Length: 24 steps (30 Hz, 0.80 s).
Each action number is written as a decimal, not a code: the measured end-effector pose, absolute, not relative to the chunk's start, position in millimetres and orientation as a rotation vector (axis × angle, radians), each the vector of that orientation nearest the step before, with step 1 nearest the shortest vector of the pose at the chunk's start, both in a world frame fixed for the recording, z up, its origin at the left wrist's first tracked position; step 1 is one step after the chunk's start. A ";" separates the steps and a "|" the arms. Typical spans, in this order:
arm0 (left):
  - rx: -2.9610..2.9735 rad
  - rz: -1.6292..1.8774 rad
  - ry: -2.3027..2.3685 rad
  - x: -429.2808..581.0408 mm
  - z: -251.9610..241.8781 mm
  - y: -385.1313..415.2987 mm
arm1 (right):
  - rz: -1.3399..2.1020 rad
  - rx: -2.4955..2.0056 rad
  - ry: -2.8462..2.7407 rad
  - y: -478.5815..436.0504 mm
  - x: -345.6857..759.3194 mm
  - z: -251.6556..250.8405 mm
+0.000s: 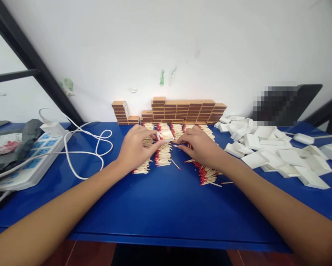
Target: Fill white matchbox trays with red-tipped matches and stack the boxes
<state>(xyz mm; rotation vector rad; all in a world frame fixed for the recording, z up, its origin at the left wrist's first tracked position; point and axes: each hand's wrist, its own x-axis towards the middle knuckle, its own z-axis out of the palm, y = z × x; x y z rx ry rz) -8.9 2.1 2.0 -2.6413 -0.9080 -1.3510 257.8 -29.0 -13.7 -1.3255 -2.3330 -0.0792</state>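
My left hand [136, 146] pinches a small white matchbox tray [165, 136] between thumb and fingers, above the piles of matches. Pale matchsticks show inside the tray, with red heads at its left end. To its right, my right hand [200, 144] is closed, thumb and fingertips together over the matches. A match [175, 146] seems to stick out from those fingertips; the grip itself is partly hidden. Rows of red-headed matches [163, 157] lie beneath and between both hands, and another heap [206, 173] lies under my right wrist.
Brown matchboxes [182, 111] are stacked along the wall. White empty trays [279, 147] are heaped at the right, near a dark upright panel [307, 103]. A power strip [41, 155] and white cable [67, 155] lie left on the blue table [154, 207]. A loose match [176, 164] lies in front.
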 end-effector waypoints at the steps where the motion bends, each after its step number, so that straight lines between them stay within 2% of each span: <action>1: -2.644 -1.347 -0.908 -8.9 2.0 1.9 | -0.076 -1.327 -2.331 -29.2 257.6 -13.6; 24: -2.661 -1.341 -0.900 -8.3 1.8 2.1 | -0.122 -1.397 -2.340 -28.6 255.7 -14.4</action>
